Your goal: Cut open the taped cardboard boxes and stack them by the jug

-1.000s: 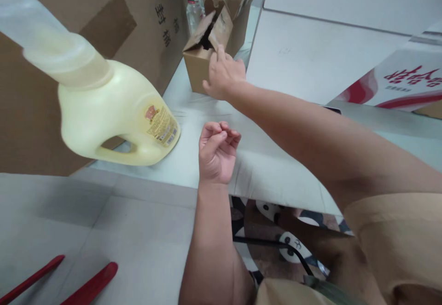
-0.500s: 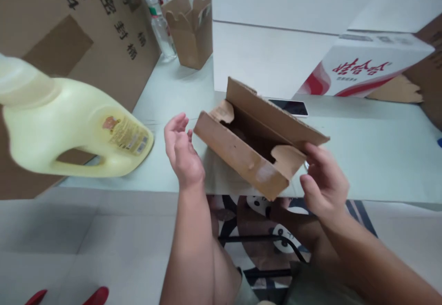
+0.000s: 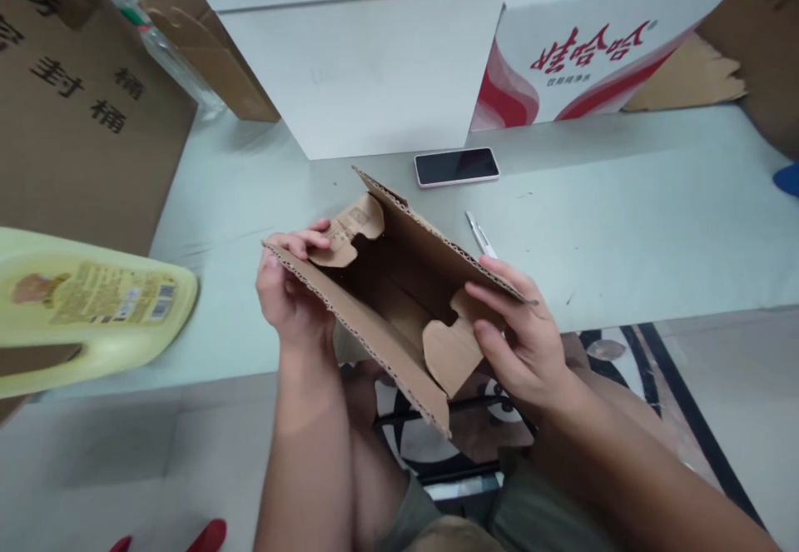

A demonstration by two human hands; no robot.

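I hold a small open brown cardboard box [image 3: 399, 285] over the near edge of the pale table [image 3: 624, 227], its opening facing me and its flaps spread. My left hand [image 3: 288, 290] grips the box's left end, thumb over the edge by the left side flap. My right hand [image 3: 521, 335] grips the right end, fingers pressed on the right side flap. A pale yellow jug [image 3: 87, 310] with a handle and a printed label lies on its side at the left edge of the table.
A black phone [image 3: 457, 166] and a thin pen-like tool [image 3: 479, 234] lie beyond the box. A white box [image 3: 374, 61], a red-and-white printed carton [image 3: 593, 44], large brown cartons [image 3: 75, 119] and a water bottle [image 3: 168, 52] line the back. Red handles [image 3: 205, 535] show on the floor.
My right hand pulled the small box from the far back of the table to the near edge. My left hand went from a loose fist to gripping the box's left end. The view swung right.
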